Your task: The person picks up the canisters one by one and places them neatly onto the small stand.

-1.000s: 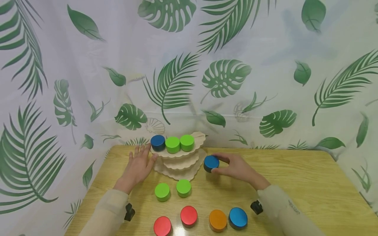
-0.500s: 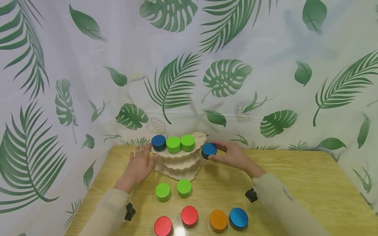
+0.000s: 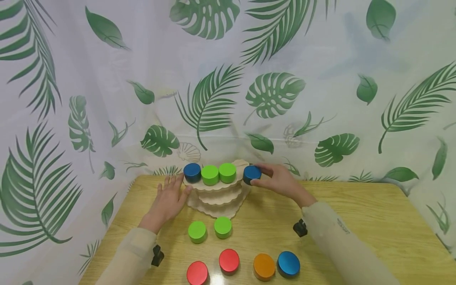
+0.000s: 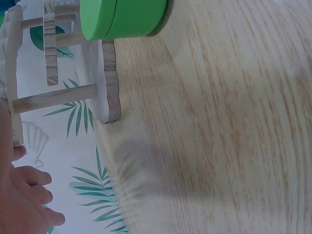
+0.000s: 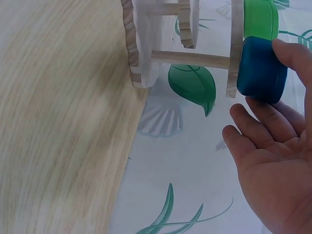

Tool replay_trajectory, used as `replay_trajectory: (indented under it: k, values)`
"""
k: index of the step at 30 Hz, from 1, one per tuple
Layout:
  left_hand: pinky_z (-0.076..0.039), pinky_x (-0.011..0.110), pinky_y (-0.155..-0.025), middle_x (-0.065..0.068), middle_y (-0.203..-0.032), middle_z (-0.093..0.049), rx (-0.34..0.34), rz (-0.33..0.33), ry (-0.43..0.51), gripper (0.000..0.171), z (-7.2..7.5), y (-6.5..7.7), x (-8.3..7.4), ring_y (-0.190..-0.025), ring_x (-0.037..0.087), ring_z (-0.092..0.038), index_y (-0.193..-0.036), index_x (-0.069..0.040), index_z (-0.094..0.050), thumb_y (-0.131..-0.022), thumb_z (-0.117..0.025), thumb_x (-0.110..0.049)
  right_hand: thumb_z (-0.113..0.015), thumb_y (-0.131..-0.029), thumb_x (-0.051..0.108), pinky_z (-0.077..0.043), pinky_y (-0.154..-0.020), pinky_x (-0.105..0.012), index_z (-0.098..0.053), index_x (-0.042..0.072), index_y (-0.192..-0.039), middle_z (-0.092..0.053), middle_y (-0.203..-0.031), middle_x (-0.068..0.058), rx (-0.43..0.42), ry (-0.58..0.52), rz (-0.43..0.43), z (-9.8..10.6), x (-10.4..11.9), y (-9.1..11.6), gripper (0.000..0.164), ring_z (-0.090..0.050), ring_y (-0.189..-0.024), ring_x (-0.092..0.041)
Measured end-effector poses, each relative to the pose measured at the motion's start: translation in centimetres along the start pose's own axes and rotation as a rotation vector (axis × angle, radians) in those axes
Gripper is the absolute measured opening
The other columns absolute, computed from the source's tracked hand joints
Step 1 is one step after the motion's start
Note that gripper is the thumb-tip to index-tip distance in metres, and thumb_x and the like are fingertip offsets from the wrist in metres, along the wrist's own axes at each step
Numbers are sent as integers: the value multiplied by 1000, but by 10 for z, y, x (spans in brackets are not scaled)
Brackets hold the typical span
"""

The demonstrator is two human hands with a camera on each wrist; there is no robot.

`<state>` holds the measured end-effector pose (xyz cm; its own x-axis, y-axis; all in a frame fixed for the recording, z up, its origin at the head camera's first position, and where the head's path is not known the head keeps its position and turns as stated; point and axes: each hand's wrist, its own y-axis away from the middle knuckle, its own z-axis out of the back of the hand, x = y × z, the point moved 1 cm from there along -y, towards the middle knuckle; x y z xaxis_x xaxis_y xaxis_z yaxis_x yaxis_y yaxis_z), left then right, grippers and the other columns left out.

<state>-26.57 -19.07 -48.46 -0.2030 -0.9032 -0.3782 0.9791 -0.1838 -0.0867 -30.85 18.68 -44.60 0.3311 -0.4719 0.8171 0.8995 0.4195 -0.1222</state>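
Note:
In the head view a tiered wooden stand with scalloped edges (image 3: 221, 198) stands at the back of the table. On its top tier sit a dark blue round lidded tin (image 3: 192, 173) and two green tins (image 3: 227, 172). My right hand (image 3: 281, 181) pinches another blue tin (image 3: 251, 174) between thumb and fingers at the tier's right end. The right wrist view shows this blue tin (image 5: 262, 69) right at the tier's edge, beside a green tin (image 5: 261, 19). My left hand (image 3: 168, 202) has its fingers stretched out and touches the stand's left end.
Two more green tins (image 3: 223, 227) stand on the wooden table (image 3: 356, 221) in front of the stand. Nearer are two red tins (image 3: 229, 261), an orange tin (image 3: 264, 266) and a blue tin (image 3: 289, 264). A leaf-patterned cloth (image 3: 221, 99) hangs behind the table.
My right hand has raised the blue tin from beside the stand and moved it back to the top tier's right end. The left hand has stayed at the stand's left end.

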Motion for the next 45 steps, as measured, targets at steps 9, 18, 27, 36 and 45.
replay_trajectory:
  k: [9,18,27,36,45]
  values:
    - [-12,75,-125,32,-170,-24,5,4,6,77,-1,0,0,-160,52,-11,-168,-2,-22,-113,-30,-56,-83,-92,35,-53,-111,-49,-59,7,-149,-60,-152,-17,-9,24,-30,2,1,-7,68,-57,-142,-34]
    - [-14,76,-124,32,-169,-27,-9,1,-4,76,-1,0,1,-160,53,-13,-167,-2,-24,-113,-31,-56,-81,-94,35,-47,-116,-55,-57,8,-152,-56,-156,-18,-20,101,-23,-1,5,-18,70,-54,-144,-36]
    - [-13,75,-124,32,-169,-27,-6,-3,3,76,-1,0,2,-160,53,-13,-167,-2,-25,-113,-32,-55,-80,-95,30,-46,-116,-56,-54,2,-153,-55,-156,-22,-28,119,-10,-4,12,-25,69,-53,-145,-40]
    - [-12,76,-124,32,-168,-28,-10,-8,1,76,-1,0,2,-160,53,-13,-167,-2,-25,-113,-31,-55,-78,-97,29,-45,-117,-57,-48,0,-156,-50,-159,-24,-10,104,-25,-7,14,-28,72,-51,-147,-41]
    - [-13,76,-124,32,-169,-27,-12,-6,1,75,-1,-1,2,-159,54,-14,-167,-2,-26,-113,-32,-55,-76,-99,31,-44,-118,-57,-46,0,-158,-50,-159,-25,-7,114,-37,-10,16,-36,73,-49,-148,-41]
